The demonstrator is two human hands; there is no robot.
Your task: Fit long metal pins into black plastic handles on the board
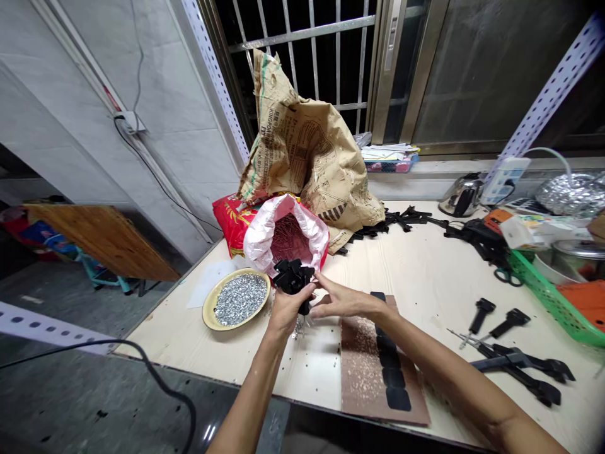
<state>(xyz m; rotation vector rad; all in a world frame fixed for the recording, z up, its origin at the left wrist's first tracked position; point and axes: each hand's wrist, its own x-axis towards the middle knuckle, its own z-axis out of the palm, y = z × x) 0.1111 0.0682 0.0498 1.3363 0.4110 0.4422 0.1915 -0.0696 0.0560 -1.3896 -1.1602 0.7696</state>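
Where the black pieces [289, 274] are: bunched in the air over the left half of the desk [435, 271], just in front of a white-lined bag [258, 234].
Left hand [285, 312]: wrapped around the bunch from below, gripping it, thumb across its near side.
Right hand [343, 299]: fingers half curled, fingertips at the bunch's right side; whether they pinch anything, I cannot tell.
Under the hands: some silvery bits [297, 328], too small to make out.
Bowl [207, 313]: yellow and shallow, near the desk's left edge, filled with small silver pieces [241, 297].
Bag's mouth: open, with reddish-brown thin rods [288, 238] inside.
Paper sack [283, 148]: brown and crumpled, upright behind the bag, toward the desk's far edge.
Board [352, 403]: brown, at the near edge, carrying a row of black pads [391, 359] and pale crumbs.
Black-handled tools [508, 323]: in a loose group toward the right edge, beside a green basket [558, 315].
Kettle [460, 194]: near the far right corner.
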